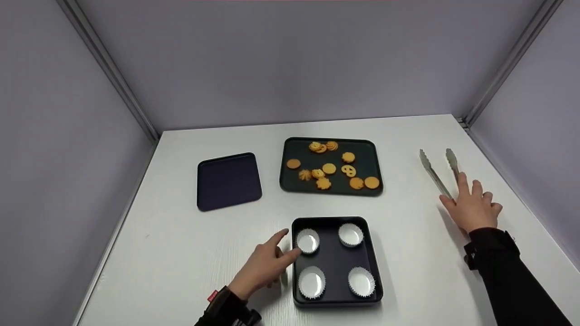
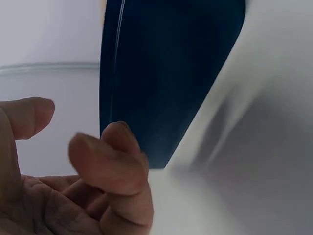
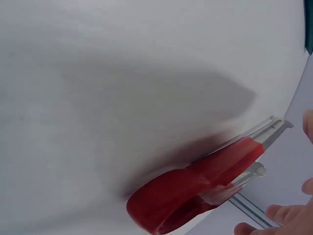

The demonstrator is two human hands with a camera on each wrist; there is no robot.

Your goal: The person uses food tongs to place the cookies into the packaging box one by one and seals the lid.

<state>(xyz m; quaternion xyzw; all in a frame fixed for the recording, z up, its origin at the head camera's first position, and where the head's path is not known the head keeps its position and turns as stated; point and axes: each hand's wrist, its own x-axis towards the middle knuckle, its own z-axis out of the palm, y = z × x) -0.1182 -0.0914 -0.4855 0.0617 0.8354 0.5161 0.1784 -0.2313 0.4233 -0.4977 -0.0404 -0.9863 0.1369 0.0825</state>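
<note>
My left hand [image 1: 265,262] is at the left side of a deep dark square baking pan [image 1: 335,276], its index finger stretched forward and its thumb tip overlapping the rim. In the left wrist view the pan's side wall [image 2: 161,73] rises just beyond the fingers [image 2: 107,169], which hold nothing. White fluted baking cups [image 1: 351,235] stand near the pan's corners. Over on the right, my right hand [image 1: 473,208] hovers above metal tongs [image 1: 435,175] with fingers spread. The right wrist view shows the red tong handles [image 3: 195,188] lying apart from the fingers [image 3: 283,215].
Behind the pan lies a dark rectangular tray [image 1: 312,158] bearing several cookies [image 1: 329,169] of different shapes. A shallow dark square tray [image 1: 229,181] sits at the back left. Grey panels [image 1: 290,63] enclose the white table [image 1: 172,253] at the back and sides.
</note>
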